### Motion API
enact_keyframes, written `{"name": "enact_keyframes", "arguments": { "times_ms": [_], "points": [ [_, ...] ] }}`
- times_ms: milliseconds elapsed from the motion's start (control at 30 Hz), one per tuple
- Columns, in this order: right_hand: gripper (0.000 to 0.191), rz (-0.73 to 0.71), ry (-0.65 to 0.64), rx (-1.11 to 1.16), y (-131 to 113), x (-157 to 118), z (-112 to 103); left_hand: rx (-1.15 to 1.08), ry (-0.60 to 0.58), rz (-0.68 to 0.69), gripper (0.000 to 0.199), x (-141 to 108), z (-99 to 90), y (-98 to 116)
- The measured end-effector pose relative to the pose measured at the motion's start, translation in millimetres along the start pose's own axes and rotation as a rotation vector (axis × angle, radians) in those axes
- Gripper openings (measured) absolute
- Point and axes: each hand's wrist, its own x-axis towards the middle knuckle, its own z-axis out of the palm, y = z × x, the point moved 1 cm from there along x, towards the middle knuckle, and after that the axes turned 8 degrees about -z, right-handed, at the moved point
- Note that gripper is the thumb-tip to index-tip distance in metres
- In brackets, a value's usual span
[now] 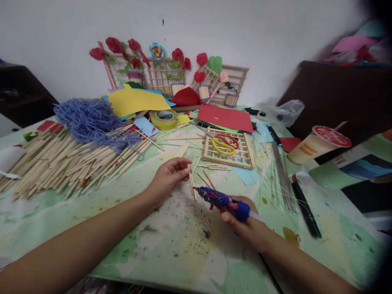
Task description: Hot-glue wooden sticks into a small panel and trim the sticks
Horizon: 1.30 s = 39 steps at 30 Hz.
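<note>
My left hand (171, 177) is closed, pinching the upper end of a few thin wooden sticks (192, 185) between thumb and fingers. In my right hand (245, 220) is a blue glue gun (222, 200), its fingers wrapped round the handle. The gun's tip points left and touches or nearly touches the held sticks; which of the two is not clear. Short loose sticks (209, 179) lie just beyond the gun. A wooden stick lattice (249, 151) rests farther back, with red and yellow-handled scissors (223, 147) on top.
At the left lie a big pile of sticks (61, 163) and blue yarn (87, 120). Coloured paper (134, 102) and a tape roll (164, 118) are behind. Wires (283, 175), a black-handled tool (306, 208) and a drink cup (317, 145) stand or lie at the right.
</note>
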Motion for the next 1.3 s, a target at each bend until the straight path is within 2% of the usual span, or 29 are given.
{"name": "enact_keyframes", "arguments": {
  "times_ms": [333,1067,1167,1300],
  "points": [
    [0.047,-0.025,0.01,0.013,0,0,-1,0.019,-0.04,-0.008,0.028,0,2.2,-3],
    [0.043,0.048,-0.056,0.062,-2,0,2,-0.036,0.063,0.078,0.027,3,-4.9,11],
    [0.043,0.069,0.034,-0.091,3,3,-9,-0.056,0.073,0.077,0.027,4,-6.3,11],
    [0.04,0.118,0.236,-0.6,13,17,-42,-0.073,0.067,0.051,0.03,6,-6.3,11]
  ]
}}
